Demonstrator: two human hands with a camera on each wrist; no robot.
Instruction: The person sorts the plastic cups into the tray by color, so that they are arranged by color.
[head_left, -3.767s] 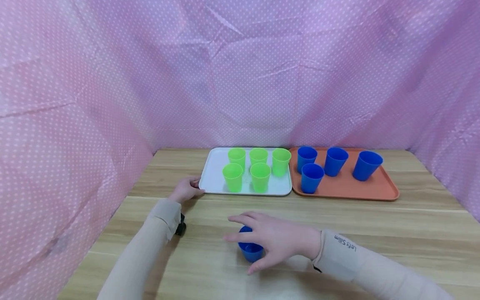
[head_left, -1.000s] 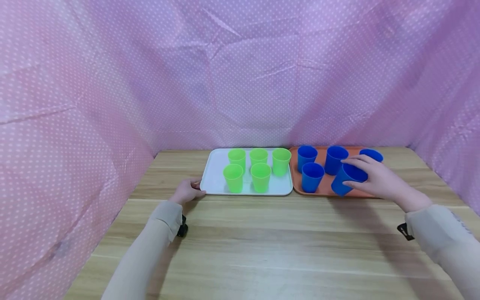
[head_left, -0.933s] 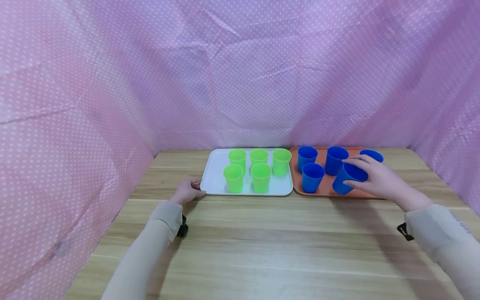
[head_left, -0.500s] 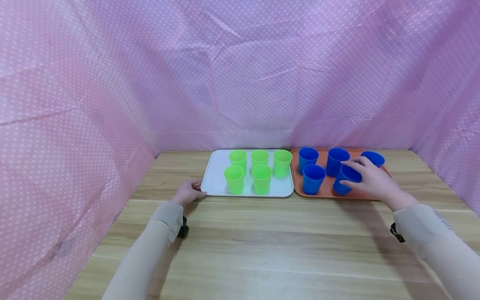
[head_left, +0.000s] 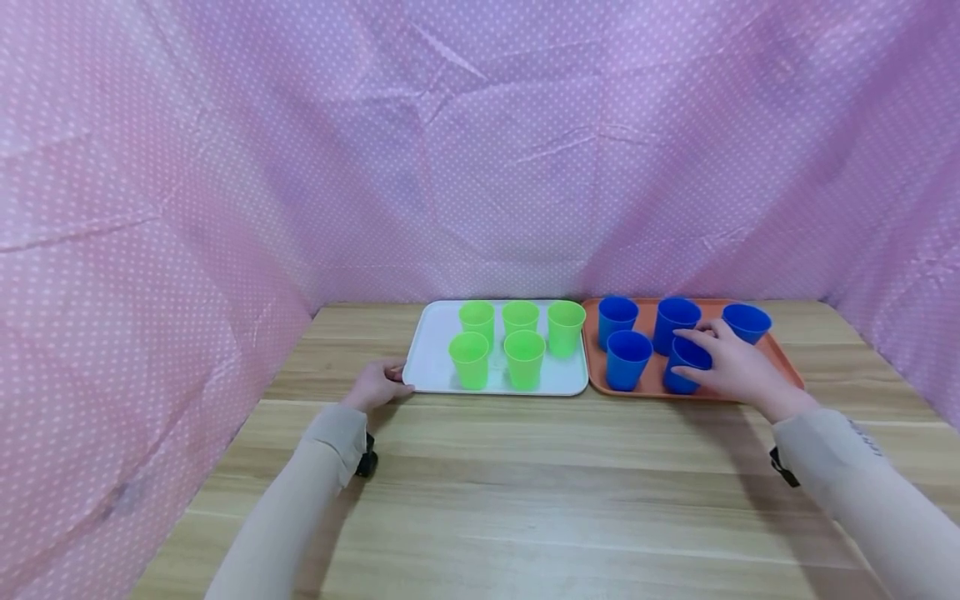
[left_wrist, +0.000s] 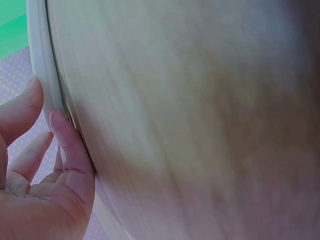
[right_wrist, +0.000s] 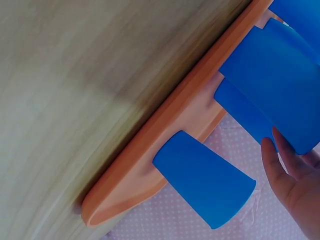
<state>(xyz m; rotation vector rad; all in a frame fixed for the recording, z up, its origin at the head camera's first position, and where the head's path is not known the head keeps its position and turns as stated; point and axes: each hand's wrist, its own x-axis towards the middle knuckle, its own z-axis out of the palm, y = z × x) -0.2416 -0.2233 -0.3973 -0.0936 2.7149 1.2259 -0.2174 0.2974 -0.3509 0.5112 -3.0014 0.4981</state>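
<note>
My right hand (head_left: pixel 708 360) grips a blue cup (head_left: pixel 681 367) that stands upright on the orange tray (head_left: pixel 780 371), in the front row beside another blue cup (head_left: pixel 627 358). Three more blue cups stand behind, the nearest (head_left: pixel 673 321) just beyond my fingers. In the right wrist view my fingers (right_wrist: pixel 287 172) lie against the held blue cup (right_wrist: pixel 280 85) above the orange tray's rim (right_wrist: pixel 165 150). My left hand (head_left: pixel 381 385) rests with straight fingers (left_wrist: pixel 67 145) against the near left corner of the white tray (head_left: pixel 431 362), whose rim (left_wrist: pixel 42 75) shows in the left wrist view.
Several green cups (head_left: pixel 523 358) stand on the white tray, which touches the orange tray. Pink dotted cloth (head_left: pixel 480 167) walls in the wooden table (head_left: pixel 525 500) at the back and both sides. Another blue cup (right_wrist: pixel 202 185) shows close to the tray's end.
My right hand carried the blue cup from the table's front onto the orange tray, then shifted it left and down until it stands there. The left hand stayed at the white tray's corner.
</note>
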